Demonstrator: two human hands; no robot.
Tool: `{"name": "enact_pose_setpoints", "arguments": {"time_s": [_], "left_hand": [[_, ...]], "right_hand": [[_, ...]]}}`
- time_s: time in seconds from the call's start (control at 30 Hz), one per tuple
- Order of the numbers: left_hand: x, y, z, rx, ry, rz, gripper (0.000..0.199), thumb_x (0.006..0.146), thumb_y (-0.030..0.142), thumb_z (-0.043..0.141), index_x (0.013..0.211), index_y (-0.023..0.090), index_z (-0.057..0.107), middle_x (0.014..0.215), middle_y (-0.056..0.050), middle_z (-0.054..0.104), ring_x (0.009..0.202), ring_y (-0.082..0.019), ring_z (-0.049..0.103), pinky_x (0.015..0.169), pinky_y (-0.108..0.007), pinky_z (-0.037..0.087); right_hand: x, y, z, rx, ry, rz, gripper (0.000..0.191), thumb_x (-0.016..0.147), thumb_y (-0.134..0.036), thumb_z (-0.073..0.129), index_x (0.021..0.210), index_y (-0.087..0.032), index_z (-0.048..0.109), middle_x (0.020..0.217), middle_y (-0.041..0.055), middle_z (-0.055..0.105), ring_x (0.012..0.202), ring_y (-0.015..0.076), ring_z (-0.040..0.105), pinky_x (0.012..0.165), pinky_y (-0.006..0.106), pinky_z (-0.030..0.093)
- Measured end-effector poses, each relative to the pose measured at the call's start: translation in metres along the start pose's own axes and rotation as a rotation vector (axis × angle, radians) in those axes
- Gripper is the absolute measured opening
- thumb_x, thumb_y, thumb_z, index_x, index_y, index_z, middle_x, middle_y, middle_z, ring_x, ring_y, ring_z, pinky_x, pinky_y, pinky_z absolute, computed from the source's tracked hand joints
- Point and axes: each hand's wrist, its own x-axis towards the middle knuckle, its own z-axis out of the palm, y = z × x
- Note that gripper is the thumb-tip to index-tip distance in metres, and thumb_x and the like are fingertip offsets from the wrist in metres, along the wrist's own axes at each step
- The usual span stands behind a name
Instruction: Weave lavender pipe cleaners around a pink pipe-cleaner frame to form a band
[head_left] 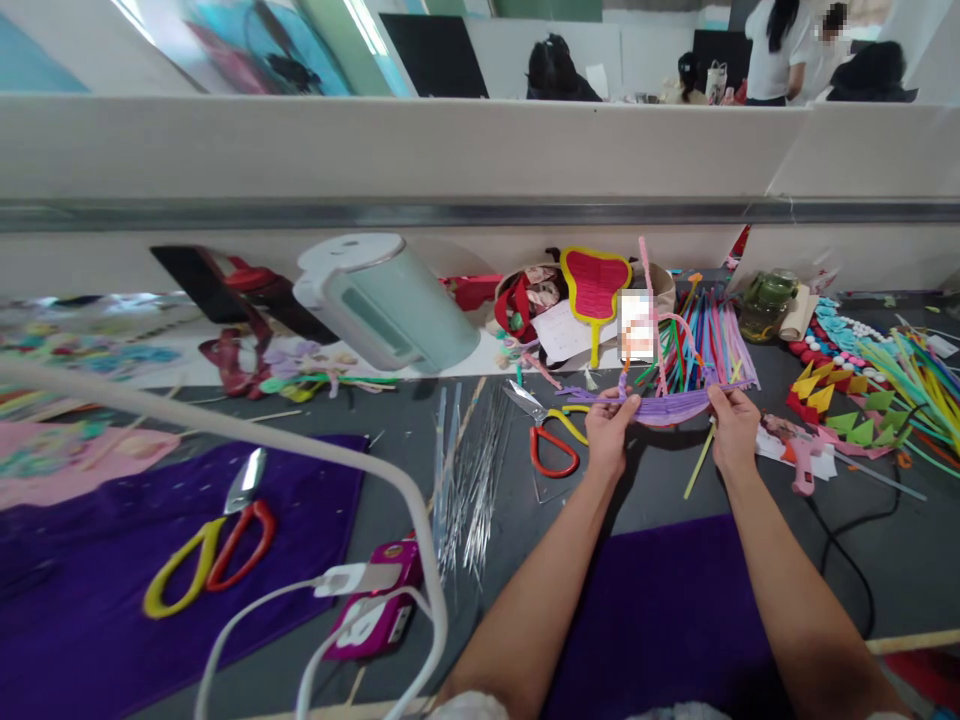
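A strip of purple pipe cleaners [667, 404] stretches level between both hands, above the dark table. My left hand [610, 432] pinches its left part between thumb and fingers. At the other end my right hand [734, 428] grips it the same way. Loose purple ends poke out past each hand. Right behind the strip lies a bundle of coloured pipe cleaners [720, 325], and a pink pipe cleaner [643, 262] stands up among them. Beside my left hand rest scissors with red and yellow handles [553, 452].
A pale green kettle [405, 310] stands behind thin wires [472, 480]. At left, more scissors [244, 545] lie on purple cloth [300, 560], near a magenta phone [390, 600] and a white cable arm [300, 440]. A pink glue gun [806, 455] with a black cord is at right.
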Motion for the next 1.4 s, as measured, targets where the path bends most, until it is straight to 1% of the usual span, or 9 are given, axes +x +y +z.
{"name": "enact_pose_setpoints", "arguments": {"time_s": [0.2,0.33,0.53,0.63,0.8,1.0,1.1,1.23,1.4], "left_hand": [[-0.0022,0.0053,0.0007,-0.053,-0.032,-0.014,0.039,0.055,0.031,0.085,0.087,0.016,0.067,0.071,0.000,0.066,0.058,-0.008,0.058,0.057,-0.020,0.045],[-0.0038,0.0081,0.0018,-0.054,-0.071,-0.041,0.040,0.057,0.033,0.084,0.088,0.017,0.066,0.080,-0.005,0.070,0.067,-0.013,0.064,0.064,-0.025,0.050],[-0.0035,0.0055,0.0022,-0.082,0.004,0.026,0.036,0.056,0.029,0.085,0.084,0.016,0.067,0.070,0.000,0.068,0.058,-0.009,0.061,0.061,-0.022,0.048],[-0.0031,0.0042,0.0020,-0.081,0.045,0.029,0.038,0.055,0.030,0.085,0.085,0.015,0.067,0.067,0.001,0.067,0.056,-0.009,0.060,0.059,-0.021,0.047],[-0.0031,0.0050,0.0010,-0.090,0.058,0.001,0.042,0.055,0.033,0.085,0.088,0.014,0.066,0.074,-0.004,0.071,0.062,-0.012,0.064,0.061,-0.024,0.049],[-0.0037,0.0064,-0.0007,-0.085,0.021,-0.062,0.040,0.059,0.035,0.083,0.088,0.013,0.067,0.082,-0.009,0.073,0.067,-0.016,0.066,0.062,-0.027,0.052],[-0.0035,0.0047,-0.0010,-0.094,0.040,-0.057,0.040,0.058,0.035,0.083,0.087,0.013,0.068,0.081,-0.006,0.071,0.065,-0.013,0.065,0.060,-0.025,0.052],[-0.0038,0.0009,-0.0004,-0.123,0.082,-0.042,0.040,0.054,0.031,0.085,0.086,0.015,0.067,0.071,0.000,0.065,0.056,-0.009,0.060,0.055,-0.021,0.049],[-0.0057,0.0003,0.0008,-0.127,0.108,-0.048,0.038,0.053,0.031,0.086,0.078,0.014,0.064,0.067,0.001,0.063,0.057,-0.009,0.059,0.057,-0.022,0.049]], "right_hand": [[0.0019,0.0010,-0.0020,0.046,0.002,0.007,0.028,0.065,-0.041,0.077,0.076,-0.018,0.068,0.069,-0.0017,0.062,0.063,0.0107,0.052,0.067,0.027,0.044],[0.0036,0.0000,-0.0037,0.064,0.015,0.025,0.028,0.063,-0.041,0.078,0.073,-0.017,0.066,0.067,-0.0025,0.060,0.061,0.0099,0.051,0.064,0.026,0.043],[0.0030,0.0005,-0.0040,0.064,-0.006,0.031,0.028,0.063,-0.041,0.078,0.069,-0.017,0.064,0.064,-0.0037,0.059,0.058,0.0083,0.049,0.059,0.023,0.041],[0.0014,0.0001,-0.0033,0.033,-0.010,0.041,0.031,0.062,-0.043,0.078,0.069,-0.017,0.064,0.060,-0.0044,0.056,0.053,0.0065,0.046,0.051,0.020,0.037],[-0.0023,-0.0028,-0.0009,0.053,-0.027,0.077,0.032,0.061,-0.041,0.080,0.069,-0.016,0.063,0.058,-0.0056,0.051,0.048,0.0040,0.041,0.040,0.016,0.027],[-0.0023,-0.0005,-0.0005,0.102,0.010,0.114,0.032,0.059,-0.039,0.082,0.069,-0.016,0.062,0.057,-0.0059,0.050,0.049,0.0037,0.042,0.038,0.014,0.029],[-0.0023,0.0003,-0.0005,0.108,0.013,0.121,0.032,0.059,-0.039,0.082,0.067,-0.016,0.061,0.057,-0.0062,0.050,0.049,0.0033,0.043,0.038,0.014,0.031],[-0.0023,0.0008,-0.0008,0.113,0.023,0.138,0.032,0.059,-0.039,0.082,0.067,-0.016,0.061,0.056,-0.0066,0.050,0.047,0.0030,0.042,0.038,0.014,0.034],[-0.0009,0.0021,-0.0023,0.127,0.049,0.171,0.032,0.057,-0.036,0.083,0.069,-0.016,0.062,0.056,-0.0072,0.050,0.047,0.0030,0.043,0.037,0.014,0.032]]}}
